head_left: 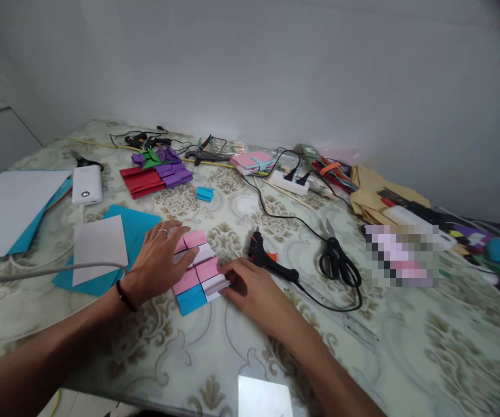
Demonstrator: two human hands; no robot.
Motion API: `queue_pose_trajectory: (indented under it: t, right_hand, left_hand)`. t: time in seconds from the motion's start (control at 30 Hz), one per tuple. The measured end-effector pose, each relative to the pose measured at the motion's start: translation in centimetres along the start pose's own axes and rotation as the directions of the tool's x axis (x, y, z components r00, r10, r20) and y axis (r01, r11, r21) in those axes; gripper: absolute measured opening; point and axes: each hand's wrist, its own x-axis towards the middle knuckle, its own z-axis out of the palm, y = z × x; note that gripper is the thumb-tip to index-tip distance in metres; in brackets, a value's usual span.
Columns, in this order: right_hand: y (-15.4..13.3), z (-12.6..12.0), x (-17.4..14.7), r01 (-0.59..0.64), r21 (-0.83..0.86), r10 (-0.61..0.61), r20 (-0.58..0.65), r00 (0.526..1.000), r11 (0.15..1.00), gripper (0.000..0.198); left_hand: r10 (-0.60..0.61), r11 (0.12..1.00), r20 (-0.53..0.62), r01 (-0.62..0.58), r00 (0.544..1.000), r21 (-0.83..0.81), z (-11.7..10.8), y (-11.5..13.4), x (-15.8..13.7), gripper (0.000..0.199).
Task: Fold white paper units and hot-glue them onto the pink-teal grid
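A block of folded paper pieces in pink, white and blue (191,300) lies on the patterned tabletop in front of me. My left hand (160,258) rests over its left and upper side, fingers stretched out and thumb on the paper. At the right edge, my right hand (250,289) has its fingers curled around the end of a white folded paper piece (215,285), whose edge stands slightly raised. Just beyond that hand lies a black hot glue gun (271,260). A single blue folded piece (205,193) lies apart, farther back.
Black scissors (336,260) and a clear ruler (340,321) lie right. Red (142,181) and purple (175,174) folded papers sit behind. Left are a white power bank (87,185), white sheet (101,249) and blue paper (139,223). A power strip (288,182) stands near the wall, cords trailing.
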Motion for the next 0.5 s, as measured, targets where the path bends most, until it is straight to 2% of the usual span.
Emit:
queue_pose_trajectory:
  t: [0.1, 0.2, 0.3, 0.37, 0.5]
  right_hand:
    - [-0.1, -0.4, 0.0, 0.012, 0.026, -0.012, 0.007, 1.000, 1.000, 0.030]
    - [-0.1, -0.6, -0.1, 0.020, 0.044, -0.020, 0.001, 1.000, 0.999, 0.020]
    - [0.1, -0.4, 0.0, 0.037, 0.076, -0.036, -0.011, 0.999, 0.996, 0.016]
    - [0.2, -0.1, 0.0, 0.043, 0.078, -0.042, -0.011, 0.999, 0.996, 0.020]
    - [0.2, 0.3, 0.1, 0.029, 0.052, -0.029, 0.009, 1.000, 0.998, 0.029]
  left_hand:
    - [0.153, 0.982, -0.029, -0.155, 0.988, -0.109, -0.5, 0.6, -0.1, 0.019]
    - [0.306, 0.925, -0.047, -0.308, 0.951, -0.221, -1.2, 1.9, -0.5, 0.009]
    - [0.335, 0.911, 0.021, -0.318, 0.942, -0.261, -1.1, 2.5, -1.1, 0.007]
    - [0.333, 0.918, 0.079, -0.303, 0.940, -0.256, -0.6, 2.3, -1.3, 0.006]
    - [0.312, 0.925, 0.113, -0.274, 0.943, -0.264, 0.6, 1.4, -1.5, 0.008]
